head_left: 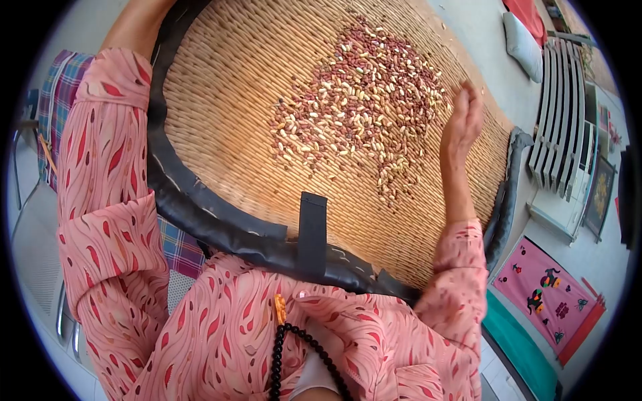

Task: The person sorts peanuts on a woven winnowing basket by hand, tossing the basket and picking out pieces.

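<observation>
"What's the biggest worry?"

"The woven tray. Its near side sits against the person's pink garment, so a tilt or a shift of the body could set everything on it sliding."

"Doesn't the black rim guard against that?"

"Along the left and near sides, probably. The upper right edge shows no black binding, so anything pushed that way could roll off onto the floor."

"And the beans?"

"Red and pale ones, spread over the upper right part of the tray, closer to that unbound edge than to the left side. A hard sweep could scatter them past it."

"What are the hands doing?"

"The right hand is held loosely flat, fingers together, with nothing visible in it. It's just beside the right fringe of the beans; I can't tell whether it touches them. The left hand is out of view, only its forearm showing, so I can't judge its grip. If that's slack, the tray could tip."

"Anything smaller?"

"One stray bean lies near the unbound edge; a slight jolt could lose it."
</observation>
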`<action>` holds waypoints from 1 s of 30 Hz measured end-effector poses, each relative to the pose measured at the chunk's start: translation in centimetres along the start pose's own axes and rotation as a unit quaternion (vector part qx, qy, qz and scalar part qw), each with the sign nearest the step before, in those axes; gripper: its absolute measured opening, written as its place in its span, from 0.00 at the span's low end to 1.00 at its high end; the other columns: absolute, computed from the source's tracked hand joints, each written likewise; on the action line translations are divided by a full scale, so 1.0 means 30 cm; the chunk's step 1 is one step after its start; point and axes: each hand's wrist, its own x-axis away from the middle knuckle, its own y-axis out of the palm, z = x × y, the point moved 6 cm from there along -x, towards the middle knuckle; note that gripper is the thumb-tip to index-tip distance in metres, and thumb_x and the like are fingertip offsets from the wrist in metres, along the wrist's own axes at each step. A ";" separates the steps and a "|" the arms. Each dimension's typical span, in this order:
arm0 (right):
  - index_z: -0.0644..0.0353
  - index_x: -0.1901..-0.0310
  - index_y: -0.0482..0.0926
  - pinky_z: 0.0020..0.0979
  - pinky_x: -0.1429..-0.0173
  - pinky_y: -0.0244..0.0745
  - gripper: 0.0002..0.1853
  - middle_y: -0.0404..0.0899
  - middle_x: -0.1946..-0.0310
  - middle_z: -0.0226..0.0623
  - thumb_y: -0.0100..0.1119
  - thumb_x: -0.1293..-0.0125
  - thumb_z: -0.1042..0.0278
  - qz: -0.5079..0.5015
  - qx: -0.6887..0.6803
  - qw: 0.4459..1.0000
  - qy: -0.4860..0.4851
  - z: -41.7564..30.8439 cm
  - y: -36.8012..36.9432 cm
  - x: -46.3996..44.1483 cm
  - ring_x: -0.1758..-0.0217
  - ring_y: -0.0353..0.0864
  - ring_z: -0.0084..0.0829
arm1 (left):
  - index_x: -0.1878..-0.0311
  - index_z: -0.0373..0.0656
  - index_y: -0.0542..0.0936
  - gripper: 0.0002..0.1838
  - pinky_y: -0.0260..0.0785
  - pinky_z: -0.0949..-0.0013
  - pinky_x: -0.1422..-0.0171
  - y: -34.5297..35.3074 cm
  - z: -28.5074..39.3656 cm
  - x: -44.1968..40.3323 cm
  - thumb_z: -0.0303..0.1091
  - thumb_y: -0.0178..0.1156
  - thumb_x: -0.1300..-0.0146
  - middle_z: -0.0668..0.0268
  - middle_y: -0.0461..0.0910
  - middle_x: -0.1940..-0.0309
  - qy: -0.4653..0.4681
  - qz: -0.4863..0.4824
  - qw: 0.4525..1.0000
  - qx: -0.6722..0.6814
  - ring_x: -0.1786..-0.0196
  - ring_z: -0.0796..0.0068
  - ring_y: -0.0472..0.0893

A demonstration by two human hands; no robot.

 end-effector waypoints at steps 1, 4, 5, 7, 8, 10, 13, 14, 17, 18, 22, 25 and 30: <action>0.67 0.44 0.71 0.38 0.43 0.70 0.18 0.74 0.49 0.50 0.49 0.32 0.67 -0.049 0.099 0.988 -0.103 0.042 -0.037 0.041 0.49 0.76 0.42 | 0.64 0.29 0.77 0.19 0.71 0.56 0.51 0.013 -0.025 -0.002 0.33 0.59 0.59 0.41 0.77 0.64 0.010 0.015 1.000 0.001 0.55 0.46 0.77; 0.66 0.36 0.63 0.44 0.32 0.58 0.26 0.66 0.39 0.54 0.52 0.34 0.69 -0.186 0.276 0.920 -0.205 0.153 -0.160 0.235 0.35 0.65 0.49 | 0.63 0.29 0.76 0.20 0.70 0.56 0.51 -0.017 0.017 0.050 0.35 0.60 0.59 0.42 0.77 0.64 0.001 0.025 1.000 -0.010 0.55 0.45 0.77; 0.66 0.35 0.62 0.44 0.31 0.56 0.27 0.64 0.37 0.54 0.52 0.34 0.69 -0.207 0.327 0.899 -0.204 0.169 -0.185 0.278 0.34 0.63 0.49 | 0.63 0.29 0.76 0.21 0.70 0.56 0.51 -0.024 0.036 0.066 0.36 0.60 0.58 0.42 0.77 0.64 -0.007 0.024 1.000 -0.018 0.55 0.45 0.76; 0.67 0.34 0.59 0.45 0.27 0.49 0.31 0.59 0.34 0.54 0.54 0.36 0.66 -0.214 0.340 0.903 -0.154 0.250 -0.191 0.329 0.30 0.57 0.49 | 0.60 0.30 0.75 0.21 0.69 0.56 0.53 0.075 -0.055 0.012 0.35 0.61 0.56 0.43 0.77 0.64 0.006 -0.004 1.000 -0.004 0.58 0.48 0.78; 0.67 0.34 0.58 0.45 0.27 0.49 0.31 0.59 0.34 0.54 0.55 0.36 0.65 -0.188 0.334 0.912 -0.148 0.272 -0.168 0.334 0.30 0.57 0.50 | 0.59 0.30 0.75 0.21 0.69 0.56 0.55 0.116 -0.125 -0.032 0.35 0.62 0.55 0.44 0.78 0.64 0.012 -0.017 1.000 -0.001 0.60 0.49 0.78; 0.68 0.33 0.58 0.45 0.27 0.50 0.33 0.60 0.34 0.54 0.56 0.36 0.64 -0.127 0.314 0.929 -0.151 0.267 -0.085 0.306 0.31 0.58 0.51 | 0.59 0.31 0.74 0.20 0.69 0.55 0.56 0.081 -0.112 -0.070 0.35 0.63 0.53 0.43 0.77 0.65 0.016 -0.017 1.000 -0.003 0.61 0.49 0.78; 0.68 0.34 0.59 0.45 0.26 0.52 0.32 0.61 0.35 0.55 0.57 0.38 0.67 -0.067 0.275 0.950 -0.136 0.169 0.088 0.257 0.31 0.60 0.49 | 0.64 0.30 0.72 0.20 0.68 0.54 0.56 -0.009 0.004 -0.014 0.35 0.64 0.55 0.41 0.76 0.68 0.013 0.012 1.000 0.016 0.61 0.42 0.76; 0.67 0.34 0.59 0.44 0.26 0.54 0.32 0.62 0.36 0.55 0.56 0.38 0.67 -0.063 0.239 0.952 -0.178 0.121 0.144 0.248 0.31 0.60 0.47 | 0.64 0.30 0.72 0.20 0.68 0.54 0.56 -0.013 0.002 -0.006 0.36 0.64 0.55 0.41 0.76 0.68 -0.002 0.000 1.000 0.007 0.61 0.42 0.76; 0.66 0.37 0.62 0.42 0.28 0.58 0.30 0.62 0.37 0.51 0.59 0.40 0.68 -0.094 0.180 0.959 -0.198 -0.008 0.281 0.256 0.34 0.62 0.46 | 0.66 0.29 0.71 0.20 0.67 0.53 0.57 -0.004 -0.007 -0.001 0.35 0.64 0.56 0.41 0.76 0.68 -0.009 0.003 1.000 0.012 0.62 0.42 0.76; 0.67 0.40 0.64 0.43 0.29 0.59 0.28 0.64 0.38 0.50 0.61 0.41 0.70 -0.110 0.146 0.962 -0.205 -0.044 0.321 0.266 0.34 0.63 0.47 | 0.66 0.29 0.71 0.20 0.67 0.53 0.57 0.008 -0.021 -0.004 0.35 0.64 0.56 0.41 0.76 0.67 -0.016 -0.003 1.000 0.012 0.62 0.43 0.76; 0.65 0.43 0.69 0.43 0.30 0.59 0.23 0.68 0.40 0.48 0.59 0.41 0.72 -0.178 -0.020 0.951 -0.251 -0.184 0.364 0.317 0.35 0.66 0.47 | 0.66 0.29 0.70 0.20 0.67 0.53 0.57 0.030 -0.060 -0.016 0.36 0.63 0.56 0.42 0.76 0.67 -0.020 -0.011 1.000 0.012 0.61 0.42 0.75; 0.62 0.42 0.71 0.43 0.32 0.60 0.23 0.73 0.43 0.47 0.56 0.42 0.76 -0.087 -0.012 0.959 -0.270 -0.146 0.272 0.177 0.37 0.69 0.47 | 0.66 0.30 0.70 0.20 0.66 0.52 0.57 0.054 -0.081 -0.020 0.37 0.63 0.55 0.42 0.76 0.67 0.008 0.009 1.000 -0.006 0.61 0.41 0.75; 0.64 0.42 0.71 0.42 0.30 0.56 0.22 0.70 0.39 0.48 0.47 0.30 0.58 0.063 0.207 0.962 -0.165 0.246 0.035 -0.117 0.35 0.66 0.46 | 0.63 0.29 0.76 0.20 0.69 0.56 0.52 0.029 -0.024 0.001 0.36 0.59 0.57 0.42 0.77 0.64 -0.029 -0.064 0.997 -0.031 0.55 0.45 0.76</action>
